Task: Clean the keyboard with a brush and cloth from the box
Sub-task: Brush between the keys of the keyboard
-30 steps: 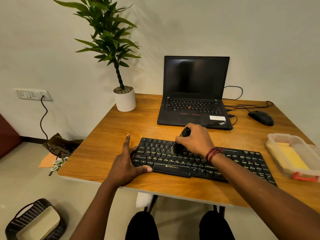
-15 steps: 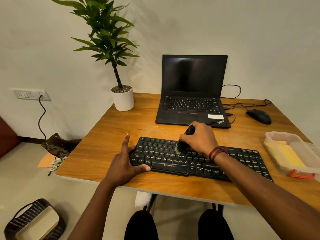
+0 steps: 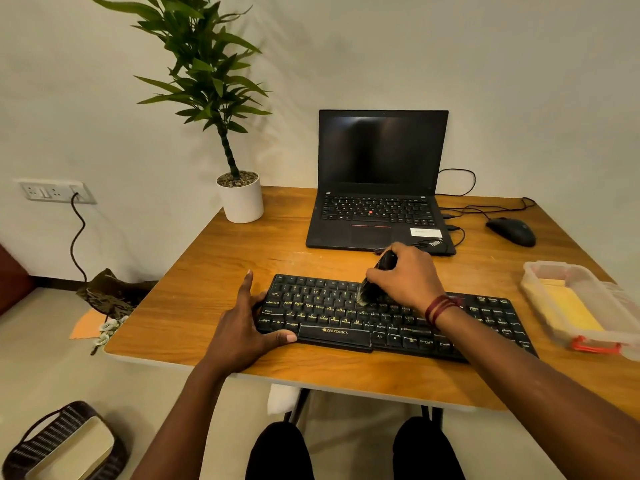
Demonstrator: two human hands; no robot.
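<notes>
- Currently right hand (image 3: pixel 407 277) is curled tight around a dark brush (image 3: pixel 375 277), bristles down on the upper middle key rows of the black keyboard (image 3: pixel 391 318).
- Left hand (image 3: pixel 242 329) lies flat with fingers spread, pressed against the keyboard's left end; thumb lies along its front edge, fingers point away along the worktop (image 3: pixel 207 289); it grips nothing.
- Keyboard lies near the front edge of the wooden worktop, slightly skewed, right end nearer the camera.
- Clear plastic box (image 3: pixel 581 306) sits at the right of the worktop, just beside the keyboard's right end, with an orange clip on its near end; yellow cloth (image 3: pixel 568 306) lies inside.
- Open laptop (image 3: pixel 381 188), screen dark, stands behind the keyboard; black mouse (image 3: pixel 512 231) to its right, cables trailing.
- White potted plant (image 3: pixel 240 199) at the back left corner.
- Red thread bands (image 3: pixel 440 308) circle the right wrist.
</notes>
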